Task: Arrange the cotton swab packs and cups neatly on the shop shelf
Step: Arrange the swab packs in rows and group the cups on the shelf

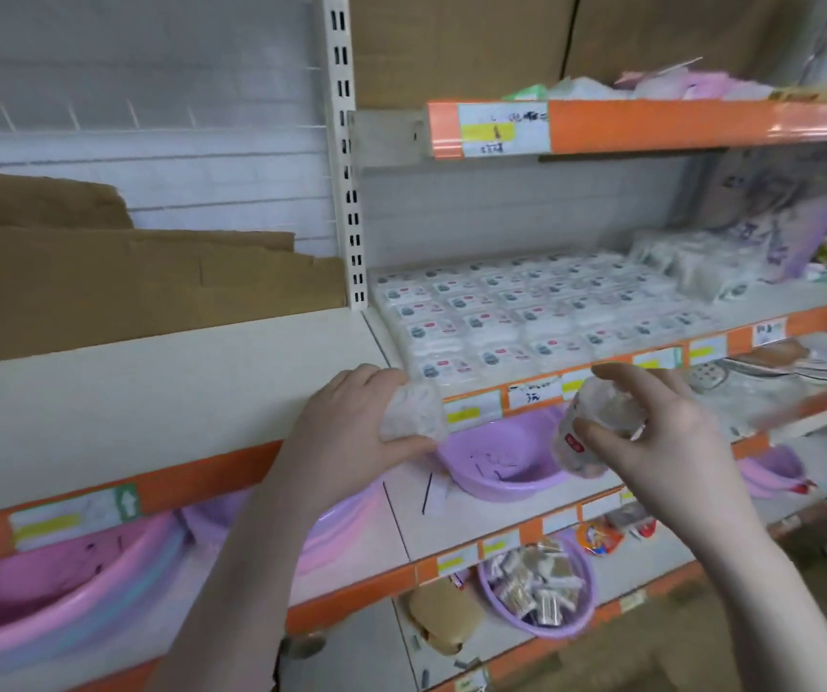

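Currently left hand (351, 422) grips a swab pack (414, 412) at the shelf (151, 387) edge; right hand (651, 432) pinches a tilted cup (596, 432) in midair. Risk: cup slipping from the loose fingertip hold.

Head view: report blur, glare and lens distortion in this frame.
Head view: soft overall, with motion smear strongest at the right edge; the cup in the right hand and the pack in the left hand are fuzzy, labels unreadable. Mild sheen on the orange shelf edge. Wide-angle bending curves the shelves. Lighting flat, no hard shadows.
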The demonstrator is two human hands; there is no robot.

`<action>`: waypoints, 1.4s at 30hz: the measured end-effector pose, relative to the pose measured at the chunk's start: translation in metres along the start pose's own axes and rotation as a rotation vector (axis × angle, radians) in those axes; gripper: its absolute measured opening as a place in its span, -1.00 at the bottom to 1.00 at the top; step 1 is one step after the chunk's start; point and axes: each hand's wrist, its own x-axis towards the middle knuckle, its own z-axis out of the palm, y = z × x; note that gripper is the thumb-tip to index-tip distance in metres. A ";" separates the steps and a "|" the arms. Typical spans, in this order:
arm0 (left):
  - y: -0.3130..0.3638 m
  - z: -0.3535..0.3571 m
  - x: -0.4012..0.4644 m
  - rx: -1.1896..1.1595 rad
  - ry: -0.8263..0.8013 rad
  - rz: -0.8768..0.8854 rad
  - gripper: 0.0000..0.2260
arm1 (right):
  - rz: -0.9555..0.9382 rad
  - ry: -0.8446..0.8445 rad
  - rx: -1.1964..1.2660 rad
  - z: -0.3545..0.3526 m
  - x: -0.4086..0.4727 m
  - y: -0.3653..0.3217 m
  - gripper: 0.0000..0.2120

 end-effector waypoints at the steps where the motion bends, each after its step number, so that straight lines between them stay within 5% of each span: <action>1: 0.009 0.004 0.007 -0.002 -0.004 0.015 -0.35 | 0.013 0.005 0.002 -0.005 0.002 0.009 -0.53; 26: 0.164 0.148 0.265 0.002 0.006 0.220 -0.41 | 0.152 0.126 -0.080 -0.054 0.174 0.236 -0.57; 42: 0.305 0.234 0.347 0.118 0.086 -0.163 -0.32 | -0.235 -0.098 0.091 -0.101 0.286 0.413 -0.53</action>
